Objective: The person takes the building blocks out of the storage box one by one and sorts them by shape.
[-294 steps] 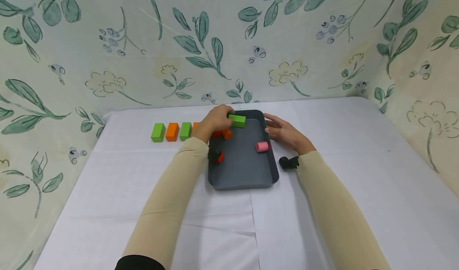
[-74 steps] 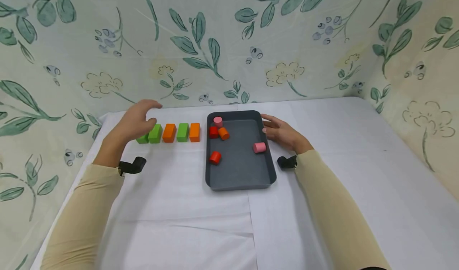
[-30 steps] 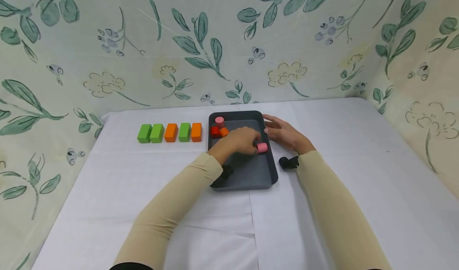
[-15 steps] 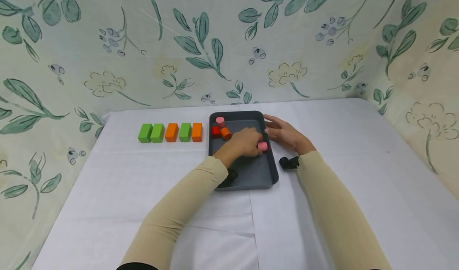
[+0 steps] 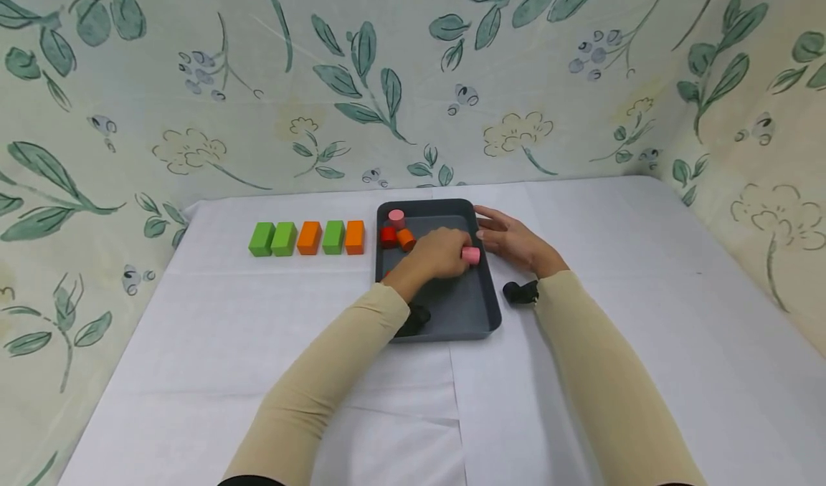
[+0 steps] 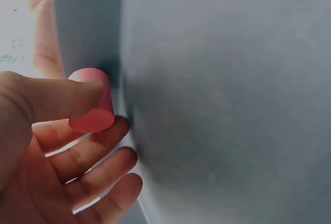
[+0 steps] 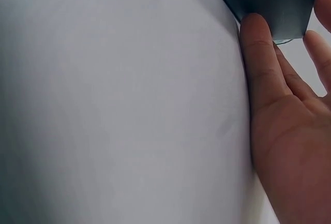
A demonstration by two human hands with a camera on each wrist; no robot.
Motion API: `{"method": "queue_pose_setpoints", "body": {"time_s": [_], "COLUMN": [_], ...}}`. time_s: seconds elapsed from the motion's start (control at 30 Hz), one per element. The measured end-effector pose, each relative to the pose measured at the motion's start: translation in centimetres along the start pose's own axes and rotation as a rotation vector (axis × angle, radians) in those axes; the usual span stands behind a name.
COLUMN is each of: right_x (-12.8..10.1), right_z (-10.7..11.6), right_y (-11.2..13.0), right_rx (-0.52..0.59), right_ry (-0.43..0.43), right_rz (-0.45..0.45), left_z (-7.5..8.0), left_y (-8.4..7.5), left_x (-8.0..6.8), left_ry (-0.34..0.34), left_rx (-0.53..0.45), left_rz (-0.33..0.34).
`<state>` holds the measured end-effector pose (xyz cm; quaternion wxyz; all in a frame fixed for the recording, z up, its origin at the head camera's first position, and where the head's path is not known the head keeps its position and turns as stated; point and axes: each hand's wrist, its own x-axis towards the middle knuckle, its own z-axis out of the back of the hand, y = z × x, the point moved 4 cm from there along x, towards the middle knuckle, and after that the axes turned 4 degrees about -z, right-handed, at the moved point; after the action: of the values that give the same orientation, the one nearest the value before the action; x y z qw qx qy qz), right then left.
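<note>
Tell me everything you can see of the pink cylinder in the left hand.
The pink cylinder is short, plain and matte, with flat round ends and no markings. The left hand pinches it, thumb over its curved side and fingers beneath. It lies roughly on its side, one flat end facing the wrist camera, over the right part of the grey tray. Whether it touches the tray floor is unclear.

I work at a staged tabletop booth, not a lived-in room: a white cloth covers my table [image 5: 193,342], and a leaf-and-flower printed fabric backdrop [image 5: 258,77] closes around three sides.
</note>
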<state>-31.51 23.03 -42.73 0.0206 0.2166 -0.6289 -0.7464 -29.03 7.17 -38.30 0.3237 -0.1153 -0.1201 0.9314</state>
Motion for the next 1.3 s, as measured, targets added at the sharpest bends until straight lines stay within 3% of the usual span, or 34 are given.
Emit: {"method": "queue_pose_setpoints", "body": {"time_s": [0.17, 0.37, 0.53, 0.77, 0.93, 1.3], "right_x": [0.0, -0.2, -0.3, -0.2, -0.1, -0.2], "right_z": [-0.1, 0.0, 0.0, 0.1, 0.2, 0.1], "right_y": [0.1, 0.2, 0.2, 0.3, 0.3, 0.2], "right_rx": [-0.006, -0.028, -0.032, -0.016, -0.029, 0.002], "right_ry": [0.001, -0.001, -0.003, 0.016, 0.015, 0.016], "right_rz": [-0.006, -0.004, 0.000, 0.014, 0.014, 0.005], "left_z": [1.0, 1.9, 3.0, 4.5, 5.1, 5.4], "left_y": [0.0, 0.0, 0.0, 0.6, 0.6, 0.7], "left_x": [-0.8, -1.9, -3.1, -4.2, -4.7, -4.9], "left_ry": [-0.052, -0.168, -0.223, -0.287, -0.296, -0.331], "left_rx": [-0.097, -0.235, -0.295, -0.331, -0.362, -0.375], "left_rz": [0.001, 0.007, -0.021, -0.053, -0.058, -0.076]}}
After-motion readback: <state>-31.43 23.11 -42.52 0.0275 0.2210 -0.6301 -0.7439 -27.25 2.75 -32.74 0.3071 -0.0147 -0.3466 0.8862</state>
